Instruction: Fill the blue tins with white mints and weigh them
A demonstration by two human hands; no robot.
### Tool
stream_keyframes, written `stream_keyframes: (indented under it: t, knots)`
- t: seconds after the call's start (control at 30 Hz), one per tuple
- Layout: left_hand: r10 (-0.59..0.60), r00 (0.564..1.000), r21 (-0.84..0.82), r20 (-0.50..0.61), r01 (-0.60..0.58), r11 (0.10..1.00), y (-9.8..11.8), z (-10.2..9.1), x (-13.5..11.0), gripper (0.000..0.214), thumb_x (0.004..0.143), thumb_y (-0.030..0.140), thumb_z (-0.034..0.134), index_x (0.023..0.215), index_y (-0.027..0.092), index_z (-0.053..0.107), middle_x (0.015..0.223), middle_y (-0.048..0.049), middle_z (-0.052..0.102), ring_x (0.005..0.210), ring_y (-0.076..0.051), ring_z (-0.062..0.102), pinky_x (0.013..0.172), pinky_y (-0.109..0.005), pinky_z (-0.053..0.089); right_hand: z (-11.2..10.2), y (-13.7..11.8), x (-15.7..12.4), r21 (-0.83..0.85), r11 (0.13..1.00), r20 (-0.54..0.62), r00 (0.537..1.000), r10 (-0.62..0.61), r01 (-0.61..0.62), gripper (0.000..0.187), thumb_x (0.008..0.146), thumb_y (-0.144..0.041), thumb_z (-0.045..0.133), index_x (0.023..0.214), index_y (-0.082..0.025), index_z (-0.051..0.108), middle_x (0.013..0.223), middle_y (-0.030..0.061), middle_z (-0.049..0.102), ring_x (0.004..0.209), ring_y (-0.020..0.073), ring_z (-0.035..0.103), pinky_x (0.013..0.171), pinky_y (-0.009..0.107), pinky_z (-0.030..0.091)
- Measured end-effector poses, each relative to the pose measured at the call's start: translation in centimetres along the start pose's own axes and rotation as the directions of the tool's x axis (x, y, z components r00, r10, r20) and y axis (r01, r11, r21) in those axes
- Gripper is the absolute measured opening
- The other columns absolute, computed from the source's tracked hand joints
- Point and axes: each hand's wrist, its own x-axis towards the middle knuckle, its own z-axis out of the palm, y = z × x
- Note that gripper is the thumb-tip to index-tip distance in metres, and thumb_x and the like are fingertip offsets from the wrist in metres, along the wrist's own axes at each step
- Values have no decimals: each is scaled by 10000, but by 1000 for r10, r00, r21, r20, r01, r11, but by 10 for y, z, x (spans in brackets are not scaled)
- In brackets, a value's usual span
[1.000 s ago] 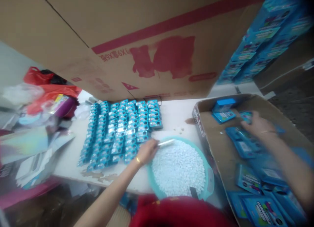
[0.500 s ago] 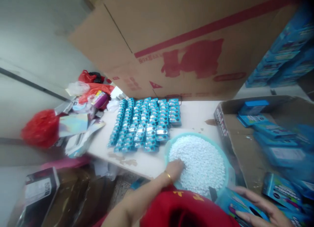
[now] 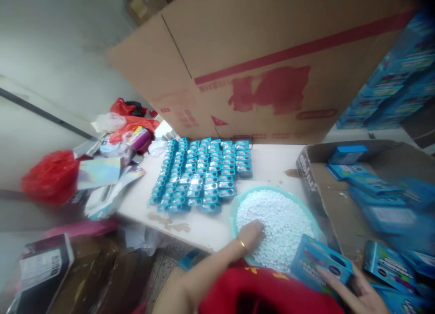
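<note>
My left hand (image 3: 250,234) rests with its fingers dug into the small white pellets that fill a teal basin (image 3: 234,204); what the fingers hold is hidden. My right hand (image 3: 356,289) grips a blue printed box (image 3: 319,262) at the bottom right, over the basin's near rim. Behind the basin, rows of several small blue packets (image 3: 204,173) lie in a grid on the white table (image 3: 272,162).
An open cardboard tray (image 3: 317,178) with several blue boxes stands at the right. A large cardboard panel (image 3: 272,65) leans behind the table. Red bags (image 3: 50,176) and shiny papers pile at the left. More blue boxes (image 3: 401,78) are stacked at the far right.
My right hand left the cardboard tray and now holds a blue box by the basin. My left hand moved from the basin's far rim into the pellets. The view shifted left.
</note>
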Motion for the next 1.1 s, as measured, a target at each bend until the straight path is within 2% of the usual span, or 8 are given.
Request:
stream_keyframes:
  t: [0.13, 0.23, 0.37, 0.47, 0.6, 0.73, 0.9, 1.1]
  knots:
    - [8, 1000, -55, -19, -9, 998, -2, -2, 0, 254, 895, 264, 445, 1136, 190, 477, 1179, -92, 533, 1090, -212, 520, 942, -336, 423, 4, -12, 20, -202, 969, -127, 977, -173, 146, 648, 585, -570, 701, 1109, -225, 539, 1051, 76, 683, 920, 296, 670, 660, 334, 595]
    - [16, 998, -97, -58, -22, 995, -4, -13, -6, 254, 885, 275, 490, 1119, 177, 502, 1103, -82, 566, 1028, -201, 551, 903, -318, 434, 0, -6, 31, -385, 887, -98, 944, -315, 256, 570, 688, -589, 613, 1110, -212, 551, 1047, 82, 672, 880, 272, 668, 671, 328, 575]
    - [125, 981, -132, -147, -144, 981, -5, -51, -28, 220, 891, 270, 499, 1088, 172, 510, 1019, -63, 586, 940, -168, 561, 849, -282, 443, -7, 11, 46, -532, 750, -55, 867, -494, 393, 534, 761, -578, 537, 1124, -187, 557, 1108, 119, 642, 1026, 310, 617, 855, 425, 524]
    - [253, 950, -91, -184, -273, 958, 1, -87, -46, 208, 900, 275, 487, 1077, 166, 507, 1011, -71, 590, 935, -162, 557, 847, -269, 439, -4, 21, 56, -580, 642, 43, 806, -591, 502, 454, 825, -502, 491, 1157, -197, 544, 1143, 119, 619, 1058, 302, 599, 907, 453, 493]
    - [359, 928, 37, -100, -357, 933, 20, -122, -56, 207, 912, 288, 465, 1082, 177, 507, 1018, -79, 599, 962, -177, 565, 855, -276, 441, 7, 28, 66, -613, 491, 183, 716, -674, 619, 379, 871, -364, 455, 1215, -214, 503, 1157, 109, 604, 1077, 287, 586, 932, 463, 475]
    - [350, 936, 238, 29, -346, 907, 46, -143, -56, 183, 913, 276, 446, 1049, 190, 531, 1024, -80, 600, 968, -201, 581, 809, -296, 468, 18, 24, 68, -617, 363, 295, 633, -716, 698, 390, 866, -264, 442, 1251, -222, 479, 1160, 96, 608, 1086, 273, 579, 931, 450, 471]
    - [274, 957, 494, 96, -285, 821, 90, -156, -61, 157, 893, 160, 410, 932, 134, 559, 906, -84, 595, 812, -220, 602, 622, -324, 495, 28, 18, 66, -608, 317, 358, 608, -709, 728, 387, 859, -236, 439, 1241, -214, 494, 1140, 89, 621, 1065, 261, 587, 914, 438, 471]
    - [328, 942, 561, 62, -305, 770, 125, -156, -65, 225, 921, 146, 359, 888, 97, 576, 867, -108, 584, 806, -224, 580, 604, -321, 492, 32, 19, 71, -573, 346, 346, 602, -720, 743, 368, 874, -274, 456, 1236, -220, 486, 1150, 86, 616, 1068, 256, 586, 906, 421, 477]
